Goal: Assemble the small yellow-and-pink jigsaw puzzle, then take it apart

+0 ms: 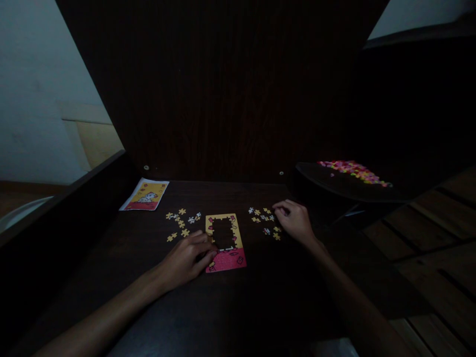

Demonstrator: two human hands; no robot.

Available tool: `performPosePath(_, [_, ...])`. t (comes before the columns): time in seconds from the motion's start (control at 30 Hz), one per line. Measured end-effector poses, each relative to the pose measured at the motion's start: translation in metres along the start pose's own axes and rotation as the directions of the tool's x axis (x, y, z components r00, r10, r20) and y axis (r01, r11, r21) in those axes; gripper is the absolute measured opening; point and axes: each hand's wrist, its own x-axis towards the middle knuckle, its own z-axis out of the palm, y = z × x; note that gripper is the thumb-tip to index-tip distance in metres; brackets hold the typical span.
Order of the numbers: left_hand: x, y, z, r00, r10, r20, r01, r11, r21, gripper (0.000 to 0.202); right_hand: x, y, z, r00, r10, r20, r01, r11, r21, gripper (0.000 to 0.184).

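A partly assembled jigsaw puzzle [226,259] lies on the dark tabletop, its border yellow above and pink-red below around a dark gap in the middle. My left hand [194,252] is closed at its left edge, with curled fingers and thumb touching the border. To the right, my right hand [293,219] is closed, its fingertips beside loose yellow and white puzzle pieces [256,212]; whatever it pinches, if anything, is hidden. More loose puzzle pieces [181,224] are scattered left of the puzzle, just beyond my left hand.
A printed picture sheet [148,195] with a white animal on yellow and red lies at the back left. A tall dark panel [223,99] rises behind the tabletop. Small pink, red and yellow bits [355,171] lie on a dark curved surface at right.
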Motion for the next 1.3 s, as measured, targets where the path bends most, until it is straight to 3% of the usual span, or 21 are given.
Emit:
performPosePath(0.23, [-0.001, -0.001, -0.001, 1.000, 0.004, -0.015, -0.004, 0.999, -0.032, 0.023, -0.002, 0.001, 0.002, 0.999, -0.006, 0.044, 0.008, 0.999, -0.049, 0.023])
performPosePath(0.47, [-0.005, 0.002, -0.004, 0.995, 0.071, 0.074, -0.069, 0.997, -0.028, 0.022, -0.002, 0.000, -0.002, 0.998, 0.014, 0.064, -0.009, 0.998, -0.069, 0.022])
performPosePath(1.3, [-0.006, 0.005, -0.005, 0.989, 0.089, 0.121, -0.085, 0.996, -0.041, 0.021, -0.006, -0.011, 0.003, 0.998, -0.007, 0.060, 0.011, 0.997, -0.072, 0.023])
